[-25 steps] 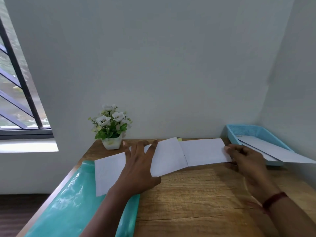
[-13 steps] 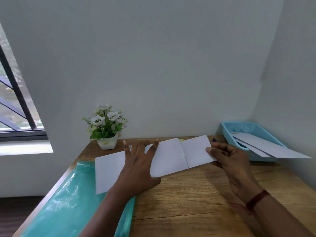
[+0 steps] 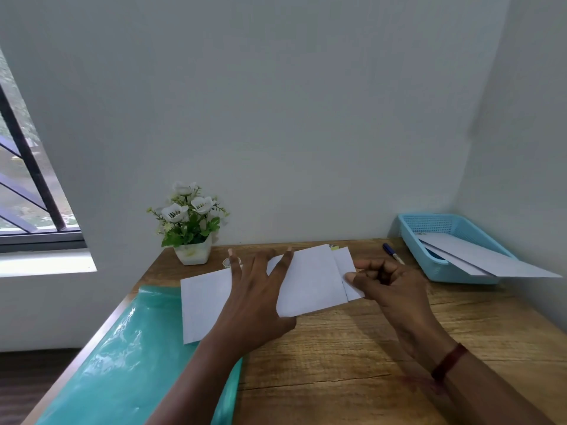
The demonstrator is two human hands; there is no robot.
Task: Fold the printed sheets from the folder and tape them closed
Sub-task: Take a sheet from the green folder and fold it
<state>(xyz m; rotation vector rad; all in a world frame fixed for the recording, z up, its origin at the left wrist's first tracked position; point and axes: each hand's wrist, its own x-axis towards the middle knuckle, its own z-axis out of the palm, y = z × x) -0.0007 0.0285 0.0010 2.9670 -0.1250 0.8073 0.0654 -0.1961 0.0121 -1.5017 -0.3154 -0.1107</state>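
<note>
White sheet [image 3: 313, 280], long axis left-right, left hand [image 3: 254, 302] pressing it with straight fingers, right hand [image 3: 389, 286] pinching right flap

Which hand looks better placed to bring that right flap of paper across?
Probably the right hand: it pinches the right flap of the sheet, while the left hand lies flat on it, pinning it down.

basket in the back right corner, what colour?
Light blue basket, mesh-patterned walls; the head view shows it.
</note>
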